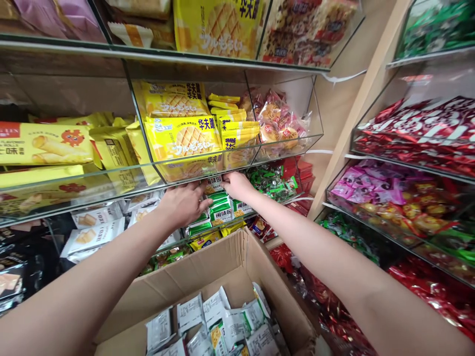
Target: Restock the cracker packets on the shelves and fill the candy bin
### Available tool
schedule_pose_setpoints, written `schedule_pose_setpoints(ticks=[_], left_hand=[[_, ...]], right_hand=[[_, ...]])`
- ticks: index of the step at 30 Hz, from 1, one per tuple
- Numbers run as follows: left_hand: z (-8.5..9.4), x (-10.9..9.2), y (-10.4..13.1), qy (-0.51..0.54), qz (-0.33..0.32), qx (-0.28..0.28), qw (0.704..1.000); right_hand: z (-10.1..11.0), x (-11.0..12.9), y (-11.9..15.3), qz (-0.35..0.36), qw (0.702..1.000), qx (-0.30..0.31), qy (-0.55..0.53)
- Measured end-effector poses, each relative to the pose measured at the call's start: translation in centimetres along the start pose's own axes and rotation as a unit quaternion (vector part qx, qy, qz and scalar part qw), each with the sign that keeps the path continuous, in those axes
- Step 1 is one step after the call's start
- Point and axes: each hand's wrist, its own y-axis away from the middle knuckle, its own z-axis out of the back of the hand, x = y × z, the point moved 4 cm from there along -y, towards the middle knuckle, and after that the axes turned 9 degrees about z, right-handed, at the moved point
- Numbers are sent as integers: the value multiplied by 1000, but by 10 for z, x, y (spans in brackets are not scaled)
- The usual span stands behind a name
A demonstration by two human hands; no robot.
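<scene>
Both my hands reach into a shelf bin of small green-and-white snack packets (221,213), below the yellow waffle bags. My left hand (185,201) rests over the left side of the packets, with its fingers apart and the thumb toward the middle. Its fingertips are partly hidden. My right hand (237,185) is closed, its fingers curled at the right edge of an upper snack packet (214,184). The shelf above hides part of that grip. Under my arms stands an open cardboard box (196,264) holding several loose packets (218,338) of the same kind.
Just above my hands runs the clear front edge (193,179) of a bin with yellow waffle bags (183,138). White snack packets (96,232) lie to the left, green-wrapped sweets (272,180) to the right. A wooden upright (345,133) divides off the right-hand shelves.
</scene>
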Motion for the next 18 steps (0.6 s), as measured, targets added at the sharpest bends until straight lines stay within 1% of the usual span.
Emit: schedule_pose_setpoints(ticks=[3,7,12,15,18], left_hand=[[0,3,2,2,-14,-2,1000],[7,5,13,1,-36,-6,999],[13,12,34,0,-60,-8,998],[11,19,49,13,-61,-12,998],[6,24,65,52,-68,-18,996]], right_hand=[[0,1,0,-10,1000,1,-1],[1,1,5,-7,1000,-2,-16],[1,2,11,-1,999,-17,-33],[-2,1,10,-2,999,-27,-39],[-5,-1,6,-17,999,-31,-38]])
